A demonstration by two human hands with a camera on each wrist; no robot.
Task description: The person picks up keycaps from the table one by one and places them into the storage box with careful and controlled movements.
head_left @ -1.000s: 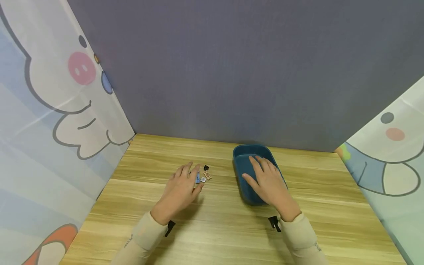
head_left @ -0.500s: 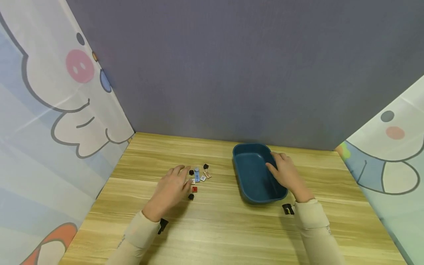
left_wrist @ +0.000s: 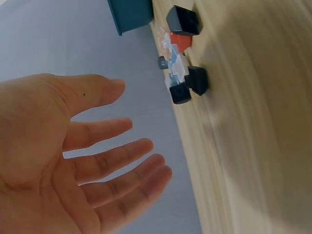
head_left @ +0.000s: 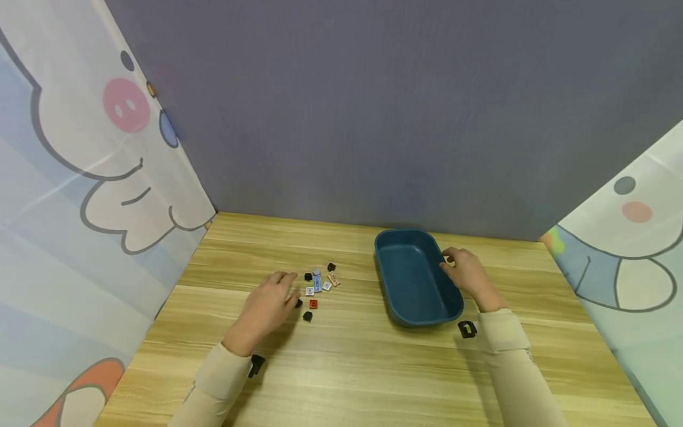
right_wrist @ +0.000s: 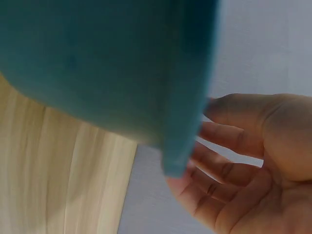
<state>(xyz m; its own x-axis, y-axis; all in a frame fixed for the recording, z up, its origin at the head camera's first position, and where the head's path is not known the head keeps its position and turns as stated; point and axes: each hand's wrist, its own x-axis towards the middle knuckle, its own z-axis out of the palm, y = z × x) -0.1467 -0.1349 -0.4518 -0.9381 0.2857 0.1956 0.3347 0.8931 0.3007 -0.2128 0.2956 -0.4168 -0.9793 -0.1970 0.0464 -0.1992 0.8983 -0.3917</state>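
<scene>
Several small keycaps lie on the wooden table, left of the middle. Among them are a blue long keycap (head_left: 317,282), a tan long keycap (head_left: 333,278), a white keycap (head_left: 310,291), a red keycap (head_left: 313,304) and some black keycaps (left_wrist: 183,20). My left hand (head_left: 265,308) hovers just left of them, fingers spread and holding nothing. A dark teal plastic basin (head_left: 455,316) stands right of the middle. At its right rim is my right hand (head_left: 469,277), its thumb and fingers bent at the edge. Part of the fingertips is hidden behind the rim (right_wrist: 181,151), so a firm grip cannot be confirmed.
The wooden table (head_left: 347,373) ends at a grey back panel (head_left: 341,118). Cartoon-printed sheets (head_left: 48,249) flank both sides. Small black devices (head_left: 467,329) sit by the wrists. A stretch of table lies between keycaps and basin.
My right hand has moved from above the basin to its right rim. My left hand has drawn back left and nearer to me, uncovering more keycaps. The basin stays in place.
</scene>
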